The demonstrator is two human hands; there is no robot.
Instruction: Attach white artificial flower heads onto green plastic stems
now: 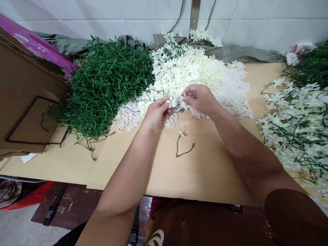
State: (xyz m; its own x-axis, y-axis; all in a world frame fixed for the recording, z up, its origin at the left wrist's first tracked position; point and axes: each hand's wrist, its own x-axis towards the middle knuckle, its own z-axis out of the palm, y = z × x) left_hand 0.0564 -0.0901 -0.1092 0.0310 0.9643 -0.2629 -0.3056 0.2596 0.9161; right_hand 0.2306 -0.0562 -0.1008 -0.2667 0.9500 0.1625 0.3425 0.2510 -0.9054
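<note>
My left hand is closed, pinching a white artificial flower between thumb and fingers, petals facing up. Just to its right, my right hand is closed in a pinch, with a small white flower part at the fingertips; its exact shape is too small to tell. Both hands hover at the front edge of a heap of loose white petals. Thin white flower pieces spread along the heap's right side. Below the hands, a forked green stem with a white tip lies on the cardboard surface.
A large mound of green plastic stems lies to the left, beside a cardboard box. Assembled white flowers on stems are piled at the right. Grey-green cloth runs along the tiled wall. The cardboard-covered table ends near my body.
</note>
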